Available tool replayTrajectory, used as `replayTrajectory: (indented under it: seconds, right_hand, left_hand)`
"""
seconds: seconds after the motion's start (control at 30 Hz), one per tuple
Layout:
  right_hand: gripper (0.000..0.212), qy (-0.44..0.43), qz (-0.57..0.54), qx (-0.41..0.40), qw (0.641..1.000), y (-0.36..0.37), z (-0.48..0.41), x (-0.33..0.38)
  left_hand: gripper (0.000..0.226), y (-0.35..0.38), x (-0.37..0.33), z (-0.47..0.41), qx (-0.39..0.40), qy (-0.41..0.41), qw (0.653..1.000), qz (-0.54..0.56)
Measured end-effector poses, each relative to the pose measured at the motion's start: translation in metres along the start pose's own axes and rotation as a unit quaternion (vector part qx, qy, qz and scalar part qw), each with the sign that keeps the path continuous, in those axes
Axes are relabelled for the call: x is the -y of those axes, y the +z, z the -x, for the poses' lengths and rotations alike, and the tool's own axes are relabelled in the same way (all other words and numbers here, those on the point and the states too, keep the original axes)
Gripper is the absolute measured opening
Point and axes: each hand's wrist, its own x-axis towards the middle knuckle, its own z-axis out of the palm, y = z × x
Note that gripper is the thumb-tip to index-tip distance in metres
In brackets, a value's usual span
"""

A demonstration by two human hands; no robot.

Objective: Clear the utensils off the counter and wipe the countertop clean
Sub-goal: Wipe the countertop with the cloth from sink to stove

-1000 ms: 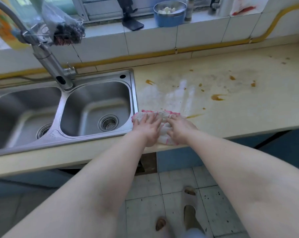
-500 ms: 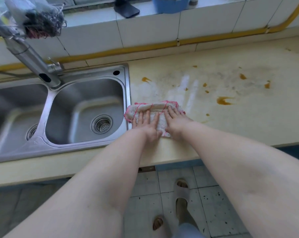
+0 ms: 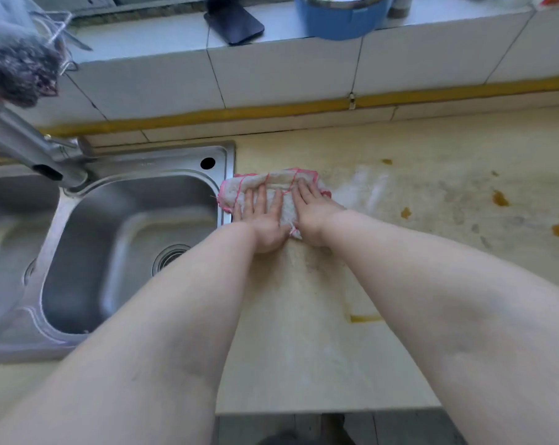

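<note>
My left hand (image 3: 261,216) and right hand (image 3: 310,208) lie flat and spread, side by side, palms pressing the pink-edged cloth (image 3: 271,187) onto the table (image 3: 304,332) at the middle of the frame, just beside the sink (image 3: 127,245) rim. No utensils show on the table, so I judge the clearing done. Wiping looks partly done: a pale damp streak (image 3: 365,187) sits right of the cloth, while brown spots (image 3: 500,198) remain toward the right edge and one smear (image 3: 365,318) lower right. A blue bowl (image 3: 339,17) stands on the sill at the top.
</note>
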Motion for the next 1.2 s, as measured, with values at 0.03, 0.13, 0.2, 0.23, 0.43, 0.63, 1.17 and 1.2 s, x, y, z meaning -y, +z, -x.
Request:
replayTrajectory:
  seconds: [0.03,0.13,0.2,0.23,0.43,0.63,1.17,1.2]
  right_hand:
    - [0.081,-0.002,-0.001,-0.003,1.000,-0.004,-0.007,-0.001]
    - [0.080,-0.005,0.002,-0.009,1.000,-0.017,-0.027,-0.006]
    - [0.081,-0.010,0.001,-0.012,1.000,-0.024,-0.040,-0.009]
    - [0.081,-0.013,-0.002,-0.010,1.000,-0.026,-0.046,-0.010]
    - [0.054,0.005,-0.183,-0.124,0.975,-0.041,-0.044,-0.028]
    - [0.051,0.113,-0.171,-0.285,0.936,-0.040,-0.010,-0.061]
    - [0.040,0.190,-0.103,-0.290,0.932,0.001,0.050,-0.128]
    - [0.037,0.202,-0.091,-0.280,0.934,0.006,0.055,-0.132]
  left_hand:
    - [0.075,-0.004,0.001,-0.007,-0.003,-0.002,1.000,0.001]
    - [0.075,-0.016,0.002,-0.027,-0.005,-0.007,1.000,0.008]
    - [0.075,-0.024,0.003,-0.039,-0.008,-0.011,1.000,0.017]
    - [0.075,-0.027,0.003,-0.044,-0.011,-0.015,1.000,0.023]
    - [0.082,-0.042,0.002,-0.053,-0.008,-0.030,0.997,0.067]
    - [0.080,-0.044,-0.010,-0.046,-0.173,-0.072,0.977,0.100]
    - [0.070,-0.027,-0.139,-0.093,-0.058,0.195,0.975,-0.091]
    - [0.070,-0.025,-0.149,-0.091,-0.051,0.208,0.971,-0.102]
